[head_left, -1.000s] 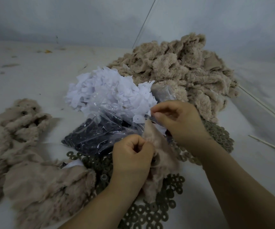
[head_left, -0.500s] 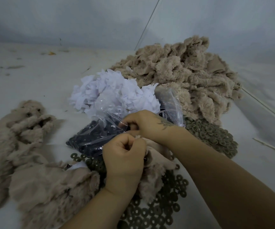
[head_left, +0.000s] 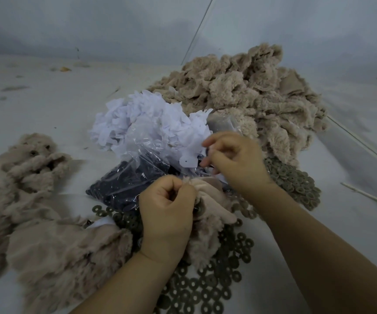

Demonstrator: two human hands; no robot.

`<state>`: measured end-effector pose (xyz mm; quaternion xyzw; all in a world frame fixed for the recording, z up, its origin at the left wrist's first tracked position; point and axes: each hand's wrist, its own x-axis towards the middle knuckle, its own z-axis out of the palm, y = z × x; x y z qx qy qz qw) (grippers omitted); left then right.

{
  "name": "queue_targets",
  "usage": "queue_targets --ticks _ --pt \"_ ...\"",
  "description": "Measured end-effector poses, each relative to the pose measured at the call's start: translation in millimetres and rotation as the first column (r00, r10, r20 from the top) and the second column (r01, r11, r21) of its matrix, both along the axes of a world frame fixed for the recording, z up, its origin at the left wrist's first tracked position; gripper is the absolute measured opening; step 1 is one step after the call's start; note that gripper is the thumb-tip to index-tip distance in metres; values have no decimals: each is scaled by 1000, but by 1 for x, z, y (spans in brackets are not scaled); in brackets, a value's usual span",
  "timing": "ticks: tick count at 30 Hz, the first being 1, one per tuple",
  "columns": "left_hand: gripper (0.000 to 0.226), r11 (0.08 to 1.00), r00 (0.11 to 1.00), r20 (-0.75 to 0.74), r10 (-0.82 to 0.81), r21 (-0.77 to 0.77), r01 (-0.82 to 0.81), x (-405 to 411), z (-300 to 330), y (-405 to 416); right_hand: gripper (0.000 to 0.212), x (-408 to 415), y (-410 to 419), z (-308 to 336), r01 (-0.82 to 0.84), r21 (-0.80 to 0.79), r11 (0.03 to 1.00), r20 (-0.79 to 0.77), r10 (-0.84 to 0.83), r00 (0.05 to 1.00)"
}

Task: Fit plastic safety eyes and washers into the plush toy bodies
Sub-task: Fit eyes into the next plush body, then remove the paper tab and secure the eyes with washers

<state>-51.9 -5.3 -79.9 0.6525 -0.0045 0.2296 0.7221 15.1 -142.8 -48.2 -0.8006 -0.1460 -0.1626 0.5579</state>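
Note:
My left hand (head_left: 167,214) grips a beige plush body (head_left: 210,211) at its upper edge, holding it over the scattered grey-green washers (head_left: 205,288). Just above and to the right, my right hand (head_left: 233,162) has its fingers curled and pinches a small dark piece, apparently a safety eye (head_left: 206,152); the hand is blurred. A white paper piece with a hole (head_left: 188,160) sits beside its fingertips. The clear bag of black safety eyes (head_left: 124,184) lies right behind my left hand.
A heap of white paper pieces (head_left: 151,123) fills a clear bag behind the eyes. A large pile of beige plush bodies (head_left: 251,94) lies at the back right, another (head_left: 35,200) at the left. More washers (head_left: 294,180) and a thin stick (head_left: 369,197) lie at the right.
My right hand reached left into the bag of black eyes, then pulled back to the right with its fingers pinched. My left hand kept its hold on the plush body.

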Motion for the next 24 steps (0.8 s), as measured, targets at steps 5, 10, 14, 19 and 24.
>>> queue_targets --ticks 5,10,14,19,24 --pt "29 998 997 38 -64 25 63 -1 -1 -3 34 -32 -49 9 63 108 992 -143 -47 989" --pt "28 995 995 52 -84 64 80 0 -5 -5 15 -46 -71 -8 -31 -252 967 -393 -73 917" --pt "24 991 993 59 -106 83 101 -1 -5 -5 8 -47 -60 -12 -223 -242 944 -601 35 799" --pt "19 982 990 43 -133 141 126 -2 -6 -7 9 -54 -31 -16 -173 -42 984 -304 152 940" --pt "19 983 989 17 -146 111 143 -3 -3 -7 14 -57 -19 -16 -58 8 998 -172 59 983"
